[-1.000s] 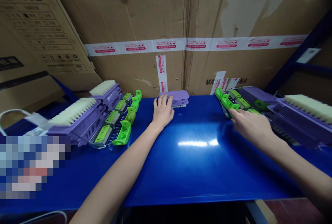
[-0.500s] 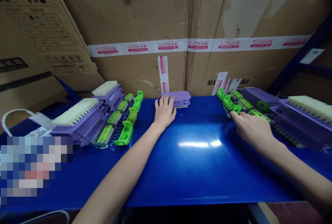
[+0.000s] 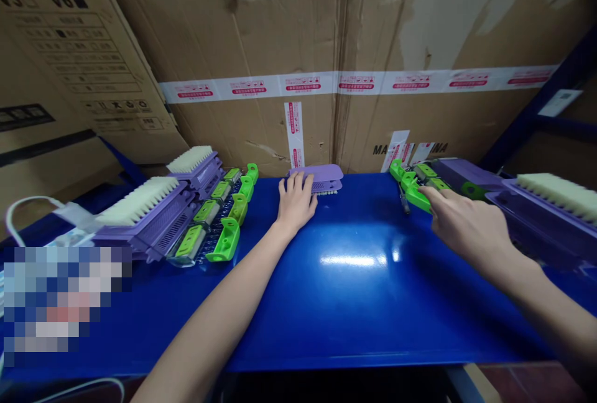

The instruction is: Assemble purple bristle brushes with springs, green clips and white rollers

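Observation:
At the back of the blue tabletop, a purple plastic brush piece (image 3: 324,174) lies with pale bristles showing under its front edge. My left hand (image 3: 297,199) lies palm down over its left end, fingers spread, touching it. On the right, my right hand (image 3: 466,219) is closed, with its index finger and hidden thumb at the near end of a bright green plastic bracket (image 3: 414,194). Green-topped clear blocks (image 3: 425,173) lie behind those fingers. Left of the bracket is a small dark rod-like thing (image 3: 403,202), too blurred to name.
Purple brushes with cream bristles (image 3: 135,201), green-topped blocks (image 3: 191,240) and green brackets (image 3: 226,241) are lined up at left. Another bristled purple brush (image 3: 557,194) lies at far right. Cardboard boxes (image 3: 261,36) wall the back. A white cable (image 3: 18,210) runs at left.
My right hand has shifted slightly right, and the near green bracket now sits lower and more tilted. The dark rod-like thing shows more fully. The left hand stays in place.

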Action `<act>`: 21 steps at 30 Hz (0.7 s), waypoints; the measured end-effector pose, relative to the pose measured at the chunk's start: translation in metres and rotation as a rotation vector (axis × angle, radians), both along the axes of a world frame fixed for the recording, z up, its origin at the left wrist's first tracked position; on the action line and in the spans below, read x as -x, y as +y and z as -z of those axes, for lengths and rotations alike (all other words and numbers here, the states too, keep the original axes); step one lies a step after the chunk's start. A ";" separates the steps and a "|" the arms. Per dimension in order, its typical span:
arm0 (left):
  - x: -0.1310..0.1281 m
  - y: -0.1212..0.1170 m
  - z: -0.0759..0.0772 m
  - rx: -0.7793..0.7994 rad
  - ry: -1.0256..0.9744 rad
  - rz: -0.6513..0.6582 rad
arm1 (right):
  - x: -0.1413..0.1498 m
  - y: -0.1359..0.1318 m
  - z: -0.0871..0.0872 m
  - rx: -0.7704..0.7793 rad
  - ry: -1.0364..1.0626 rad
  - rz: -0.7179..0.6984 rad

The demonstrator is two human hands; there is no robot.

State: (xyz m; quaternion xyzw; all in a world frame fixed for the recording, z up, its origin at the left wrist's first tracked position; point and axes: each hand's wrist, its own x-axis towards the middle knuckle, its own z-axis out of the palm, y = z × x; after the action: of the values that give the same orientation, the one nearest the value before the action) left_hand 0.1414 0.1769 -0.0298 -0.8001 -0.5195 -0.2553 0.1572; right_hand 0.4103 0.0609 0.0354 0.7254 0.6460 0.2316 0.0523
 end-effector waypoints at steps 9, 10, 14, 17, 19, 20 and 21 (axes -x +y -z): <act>0.001 -0.001 0.000 -0.004 0.004 -0.009 | 0.035 0.040 0.014 0.130 0.284 -0.427; 0.001 -0.001 0.000 -0.003 0.003 -0.010 | 0.038 0.044 0.017 0.139 0.311 -0.461; 0.000 -0.001 0.000 -0.008 0.006 -0.015 | 0.043 0.059 0.020 0.160 0.414 -0.555; 0.000 0.000 0.000 -0.005 -0.001 -0.011 | 0.043 0.072 0.017 0.168 0.451 -0.565; 0.000 -0.001 -0.001 -0.002 -0.002 -0.008 | 0.042 0.080 0.015 0.200 0.464 -0.547; 0.000 -0.001 -0.001 -0.001 -0.001 -0.008 | 0.042 0.084 0.013 0.229 0.475 -0.538; 0.000 -0.001 -0.001 -0.001 0.000 -0.009 | 0.042 0.088 0.013 0.260 0.488 -0.534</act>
State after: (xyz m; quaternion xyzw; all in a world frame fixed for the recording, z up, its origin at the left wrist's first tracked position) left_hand 0.1413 0.1761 -0.0287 -0.7977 -0.5231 -0.2546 0.1587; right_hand 0.3686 0.1485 0.0228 0.5526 0.8298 -0.0263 -0.0734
